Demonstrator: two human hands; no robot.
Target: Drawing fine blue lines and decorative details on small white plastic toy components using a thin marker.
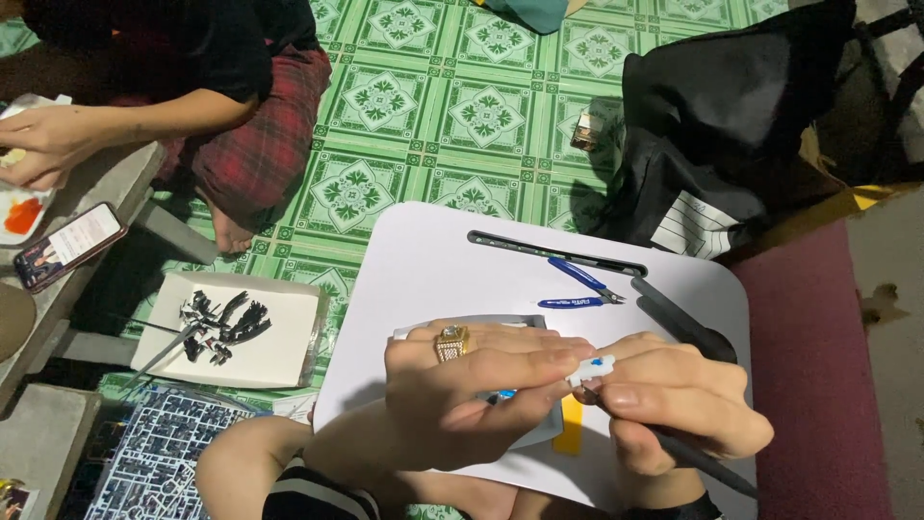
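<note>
Head view: a small white plastic part sits pinched between the fingertips of the left hand and the right hand, above a white lap table. The right fingers also curl around a dark tool. Blue-handled nippers lie just beyond.

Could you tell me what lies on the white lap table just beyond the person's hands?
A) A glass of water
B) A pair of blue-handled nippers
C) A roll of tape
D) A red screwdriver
B: a pair of blue-handled nippers lies on the white lap table, beyond the left hand and right hand, which pinch a small white part.
</note>
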